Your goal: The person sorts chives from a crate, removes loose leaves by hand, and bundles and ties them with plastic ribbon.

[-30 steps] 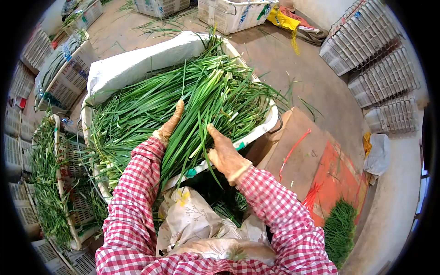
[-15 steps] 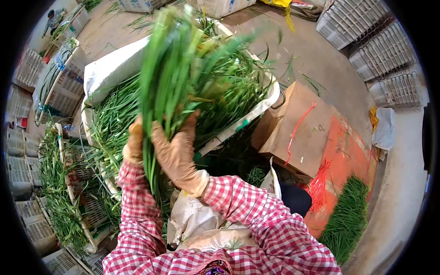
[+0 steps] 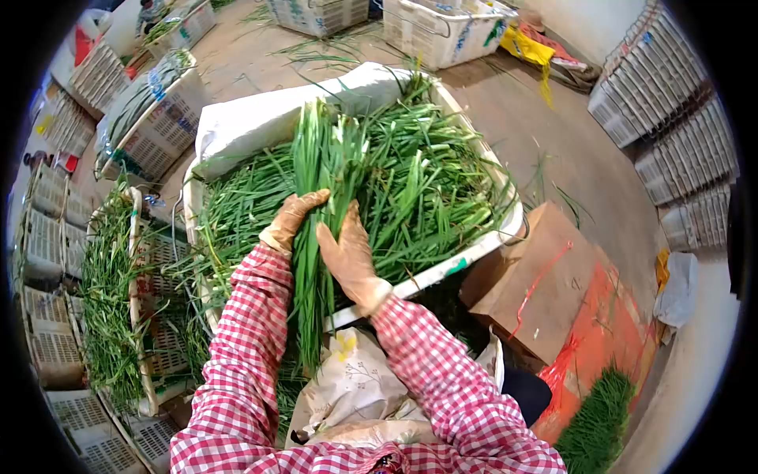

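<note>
An upright bunch of long green stalks [image 3: 316,166], pale ends at the top, is held between my two gloved hands over the front of a white crate [image 3: 466,254]. My left hand [image 3: 297,220] wraps the bunch from the left, its fingertips over the front. On the right side, my right hand [image 3: 351,257] presses against the same bunch with its fingers close together. The leaf tips hang down over the crate's near edge. More loose green stalks [image 3: 426,189] fill the crate, and a white sheet [image 3: 260,118] lies along its far side.
A cardboard box [image 3: 537,276] stands at the right, beside an orange sheet [image 3: 604,324] and a green bundle [image 3: 596,423]. Another crate [image 3: 140,316] with green leaves is at the left. Stacked crates [image 3: 651,71] line the right wall. A white crate [image 3: 442,35] sits farther back.
The bunch was lifted high and blurred half a second ago; now it is lower and upright between my hands, pale ends up. The view has shifted, so the crate appears farther right.
</note>
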Action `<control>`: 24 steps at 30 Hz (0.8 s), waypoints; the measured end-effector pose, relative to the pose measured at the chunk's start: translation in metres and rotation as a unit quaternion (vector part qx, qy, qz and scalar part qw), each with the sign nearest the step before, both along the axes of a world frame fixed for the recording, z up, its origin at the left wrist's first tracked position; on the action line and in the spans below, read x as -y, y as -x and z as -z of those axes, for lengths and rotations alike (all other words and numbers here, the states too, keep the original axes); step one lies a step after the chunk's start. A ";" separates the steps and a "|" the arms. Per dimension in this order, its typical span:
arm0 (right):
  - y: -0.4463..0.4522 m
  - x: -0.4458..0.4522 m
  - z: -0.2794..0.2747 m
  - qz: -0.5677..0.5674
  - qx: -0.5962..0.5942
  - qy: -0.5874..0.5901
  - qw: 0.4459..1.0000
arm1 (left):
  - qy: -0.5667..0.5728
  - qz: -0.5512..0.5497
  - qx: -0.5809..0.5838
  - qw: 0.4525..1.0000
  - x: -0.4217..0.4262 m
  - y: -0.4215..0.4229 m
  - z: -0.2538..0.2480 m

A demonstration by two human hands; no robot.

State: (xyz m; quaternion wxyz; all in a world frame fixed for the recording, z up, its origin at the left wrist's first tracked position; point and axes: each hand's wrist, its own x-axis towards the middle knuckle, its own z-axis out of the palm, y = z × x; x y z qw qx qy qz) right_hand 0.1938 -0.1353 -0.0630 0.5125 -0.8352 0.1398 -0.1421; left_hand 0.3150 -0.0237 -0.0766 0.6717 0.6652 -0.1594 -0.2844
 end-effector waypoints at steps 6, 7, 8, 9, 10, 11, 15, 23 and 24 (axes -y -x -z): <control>0.040 0.072 -0.067 0.093 0.145 -0.123 0.977 | 0.049 -0.074 -0.109 0.990 0.004 0.008 -0.001; 0.033 0.097 -0.051 0.148 0.166 -0.141 0.965 | 0.049 -0.065 -0.140 0.987 0.003 0.008 -0.007; 0.036 0.106 -0.057 0.189 0.172 -0.214 0.943 | 0.048 -0.076 -0.097 0.991 0.005 0.006 0.000; 0.028 0.124 -0.031 0.229 0.118 -0.228 0.939 | 0.023 -0.063 -0.104 0.992 0.004 0.009 -0.008; 0.008 0.139 0.015 0.242 0.056 -0.214 0.945 | 0.020 -0.063 -0.072 0.995 0.003 0.006 0.001; -0.009 0.147 0.045 0.255 -0.007 -0.200 0.946 | 0.016 -0.063 -0.041 0.997 0.001 0.002 0.011; -0.030 0.074 0.010 0.143 -0.114 -0.002 0.983 | -0.005 -0.065 -0.066 0.996 0.003 0.010 -0.002; -0.033 -0.013 -0.013 0.056 -0.032 0.122 0.990 | 0.117 -0.052 -0.014 0.992 -0.025 0.003 0.032; -0.026 -0.015 -0.024 0.050 -0.010 0.141 0.989 | 0.162 -0.048 -0.039 0.985 -0.031 0.004 0.039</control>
